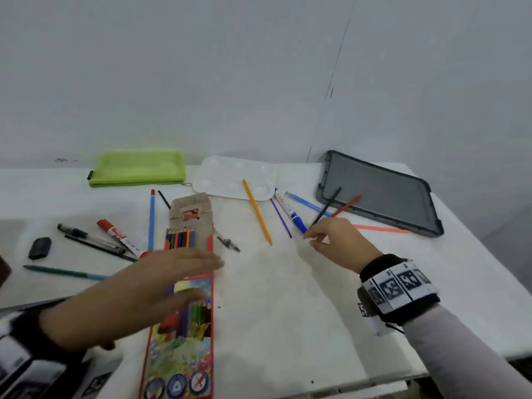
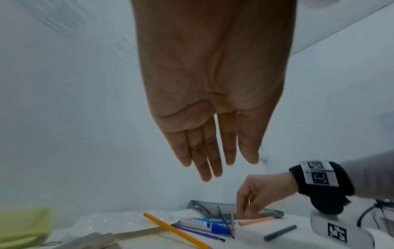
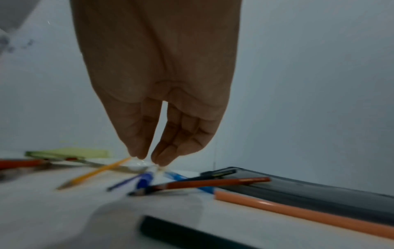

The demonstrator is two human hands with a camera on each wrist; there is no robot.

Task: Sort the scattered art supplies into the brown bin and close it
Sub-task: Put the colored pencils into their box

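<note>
The left hand [image 1: 138,286], fingers flat and straight, hovers over the open cardboard colour-pencil box [image 1: 184,326] near the white bench's [image 1: 288,298] front edge; the right hand [image 1: 336,243] hangs loosely curled, holding nothing, above the slim blue-capped plastic marker [image 1: 289,211].

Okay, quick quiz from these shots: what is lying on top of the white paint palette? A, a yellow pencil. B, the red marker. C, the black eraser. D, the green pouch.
A: in the head view the yellow pencil has its upper end resting across the white paint palette, while the red marker, black eraser and green pouch all lie off it on the table.
</note>
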